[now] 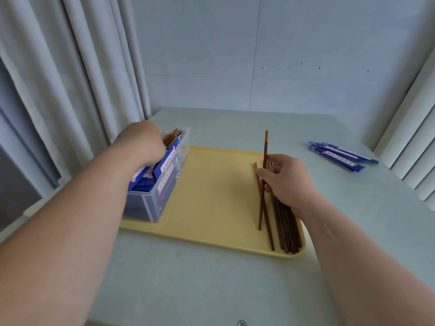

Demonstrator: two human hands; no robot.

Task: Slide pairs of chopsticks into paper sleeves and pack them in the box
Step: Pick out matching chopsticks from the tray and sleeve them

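A clear plastic box (164, 201) stands on the left of a yellow tray (211, 196), filled with several blue-sleeved chopstick pairs (164, 165). My left hand (141, 142) is over the box's far end, fingers closed on a sleeved pair whose brown tips stick out. My right hand (284, 180) pinches two brown chopsticks (263, 184), one raised steeply, the other lying slanted on the tray. Several loose brown chopsticks (287, 227) lie under that hand at the tray's right side. Empty blue paper sleeves (341, 155) lie on the table at the far right.
The tray sits on a pale grey-green table (211, 278). Curtains (70, 78) hang at the left and at the right edge. A plain wall (259, 55) closes the back.
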